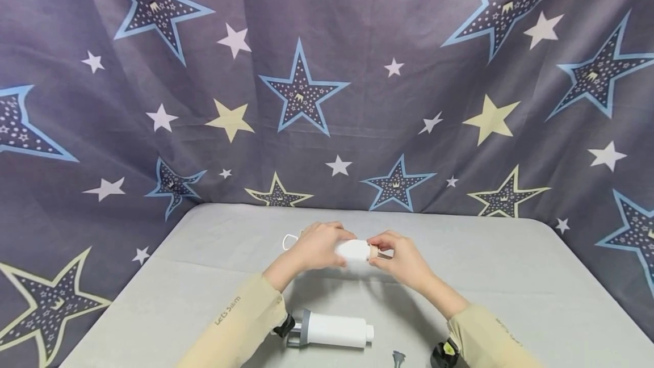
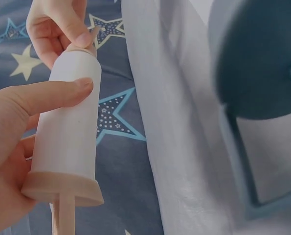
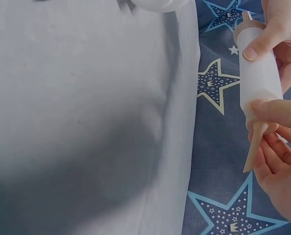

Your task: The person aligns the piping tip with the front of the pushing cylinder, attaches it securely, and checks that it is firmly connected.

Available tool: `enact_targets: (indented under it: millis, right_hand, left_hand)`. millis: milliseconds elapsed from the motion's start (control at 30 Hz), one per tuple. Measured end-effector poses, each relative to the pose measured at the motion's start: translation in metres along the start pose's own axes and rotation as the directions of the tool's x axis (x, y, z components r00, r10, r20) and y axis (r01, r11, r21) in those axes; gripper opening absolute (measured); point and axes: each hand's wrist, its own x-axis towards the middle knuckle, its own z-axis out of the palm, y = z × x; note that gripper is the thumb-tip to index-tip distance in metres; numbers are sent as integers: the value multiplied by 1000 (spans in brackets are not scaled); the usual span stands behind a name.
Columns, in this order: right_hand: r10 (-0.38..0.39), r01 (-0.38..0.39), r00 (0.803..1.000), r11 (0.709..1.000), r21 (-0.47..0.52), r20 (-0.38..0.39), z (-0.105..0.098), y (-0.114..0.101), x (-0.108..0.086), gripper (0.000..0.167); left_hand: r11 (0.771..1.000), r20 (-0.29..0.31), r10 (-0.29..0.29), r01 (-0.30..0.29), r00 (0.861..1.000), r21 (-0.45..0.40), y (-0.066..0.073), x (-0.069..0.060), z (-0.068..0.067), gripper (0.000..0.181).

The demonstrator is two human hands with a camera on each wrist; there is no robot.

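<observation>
Above the middle of the table, my left hand (image 1: 317, 246) grips the white barrel of a decorating syringe (image 1: 353, 250). In the left wrist view its thumb lies across the barrel, near a beige collar (image 2: 62, 188) with a plunger rod extending from it. My right hand (image 1: 401, 254) is at the opposite end, pinching the beige cap with its slim beige nozzle (image 3: 255, 149). The right thumb touches the barrel's end in the right wrist view. The syringe lies roughly level in the head view. Some right fingers are partly hidden behind the cap.
A second white syringe (image 1: 337, 331) with a grey collar and handle lies on the grey-covered table (image 1: 485, 277), near the left wrist. A small grey nozzle (image 1: 398, 358) lies at the front, left of the right wrist camera. A star-patterned curtain (image 1: 306, 158) stands behind.
</observation>
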Motion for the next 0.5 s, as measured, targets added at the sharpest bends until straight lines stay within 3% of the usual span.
enact_targets:
  millis: [500]
  right_hand:
    - [15,-17,1000,995,95,17,-8,0,0,34]
  left_hand:
    - [999,-74,34,-33,997,26,4,-6,-1,48]
